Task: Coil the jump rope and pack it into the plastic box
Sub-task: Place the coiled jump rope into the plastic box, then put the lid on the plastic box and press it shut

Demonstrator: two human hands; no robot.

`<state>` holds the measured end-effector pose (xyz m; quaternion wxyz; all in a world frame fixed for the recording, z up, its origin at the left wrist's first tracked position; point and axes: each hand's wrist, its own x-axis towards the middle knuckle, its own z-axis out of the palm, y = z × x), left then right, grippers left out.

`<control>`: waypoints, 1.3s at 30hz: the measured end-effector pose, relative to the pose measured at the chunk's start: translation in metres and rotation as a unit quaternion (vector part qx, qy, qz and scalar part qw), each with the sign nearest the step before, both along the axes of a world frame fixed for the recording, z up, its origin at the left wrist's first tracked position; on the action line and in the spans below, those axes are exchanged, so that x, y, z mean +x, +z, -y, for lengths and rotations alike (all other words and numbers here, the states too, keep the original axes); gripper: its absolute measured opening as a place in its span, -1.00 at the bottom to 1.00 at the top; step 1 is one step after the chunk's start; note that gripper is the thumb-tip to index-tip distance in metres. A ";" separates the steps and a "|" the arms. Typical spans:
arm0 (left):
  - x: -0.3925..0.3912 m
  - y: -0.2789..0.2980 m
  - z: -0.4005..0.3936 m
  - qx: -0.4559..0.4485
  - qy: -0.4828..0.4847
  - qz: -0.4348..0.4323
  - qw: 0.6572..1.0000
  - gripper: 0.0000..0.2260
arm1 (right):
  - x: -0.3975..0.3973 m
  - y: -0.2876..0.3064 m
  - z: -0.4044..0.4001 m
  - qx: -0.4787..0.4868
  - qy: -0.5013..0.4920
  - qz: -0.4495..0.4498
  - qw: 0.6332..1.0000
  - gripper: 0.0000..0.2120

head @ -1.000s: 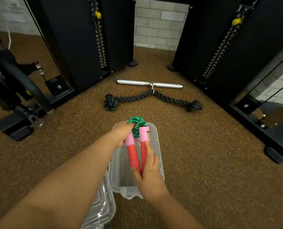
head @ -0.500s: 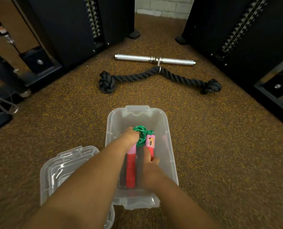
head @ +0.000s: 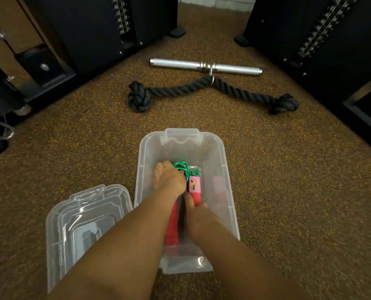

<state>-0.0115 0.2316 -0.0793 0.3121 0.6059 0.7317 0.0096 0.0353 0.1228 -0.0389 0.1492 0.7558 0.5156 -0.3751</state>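
Both hands are sitting inside the plastic box (head: 220,169), which is resting open on the floor (head: 288,191).

Left hand (head: 169,180) is curling closed over the jump rope (head: 183,167): the green coil is bunching just past its knuckles, and one red handle (head: 172,230) is running back under the palm and forearm toward the near wall of the box. Fingers are wrapping down around the top of that handle (fingertips hidden, so grip depth unclear).

Right hand (head: 198,215) is lying just beside the left, closing on the second handle (head: 195,189). Its pink end with the sticker is poking out ahead of the thumb, and the red part is disappearing under the hand. Cannot tell how tightly it is gripping.

The two handles are lying side by side, lengthwise in the box, with a dark gap between them.

Lid (head: 87,224) is lying to the left of the left forearm, just beside the box. A black knotted rope (head: 180,90) and a metal bar (head: 180,64) are lying well beyond both hands.
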 end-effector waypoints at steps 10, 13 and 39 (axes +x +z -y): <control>-0.015 0.085 0.022 0.117 -0.225 0.054 0.966 -0.44 | -0.009 0.061 0.007 0.167 0.016 -0.016 0.986 -0.68; -0.060 0.139 0.031 0.237 -0.317 0.149 0.906 -0.59 | -0.019 0.087 0.014 0.283 -0.001 -0.051 0.958 -0.72; -0.276 0.037 0.184 -0.119 -0.265 -0.027 0.957 -0.37 | -0.128 -0.017 0.146 0.154 -0.198 -0.187 0.950 -0.43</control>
